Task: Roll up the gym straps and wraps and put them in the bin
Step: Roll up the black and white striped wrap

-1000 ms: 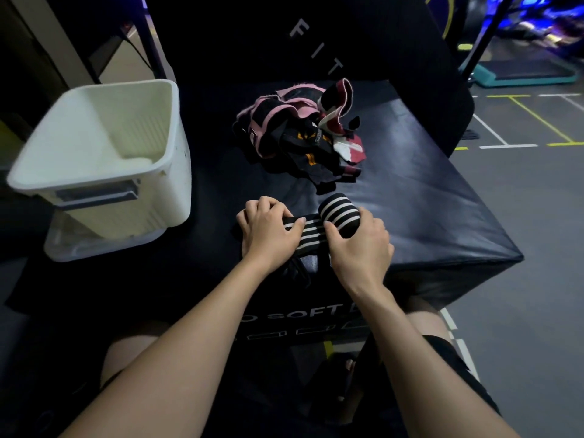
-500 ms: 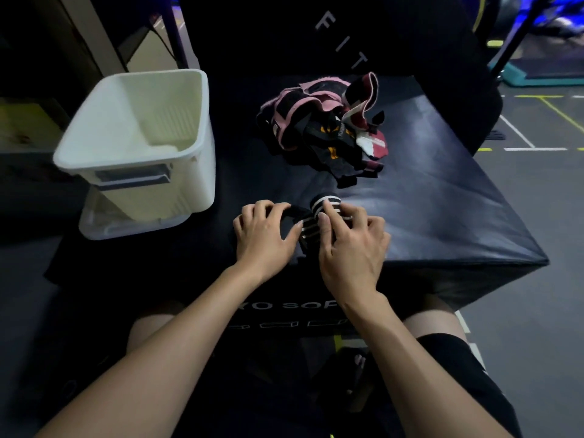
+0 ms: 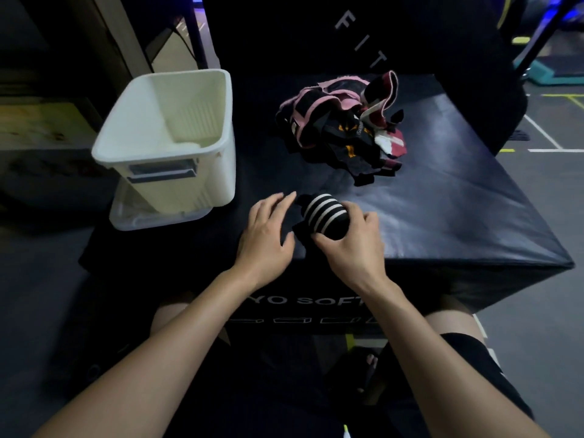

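Striped wrap (image 3: 325, 216), rolled tight, sits gripped in my right hand (image 3: 350, 245) on the black pad (image 3: 458, 216). My left hand (image 3: 265, 229) rests beside it, fingers loose and straight.

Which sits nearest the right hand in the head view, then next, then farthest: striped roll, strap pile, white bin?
1. Striped roll: in the right hand's grip, near edge of the black box.
2. Strap pile: farther back on the box, straight ahead.
3. White bin: far left, beyond the left hand.
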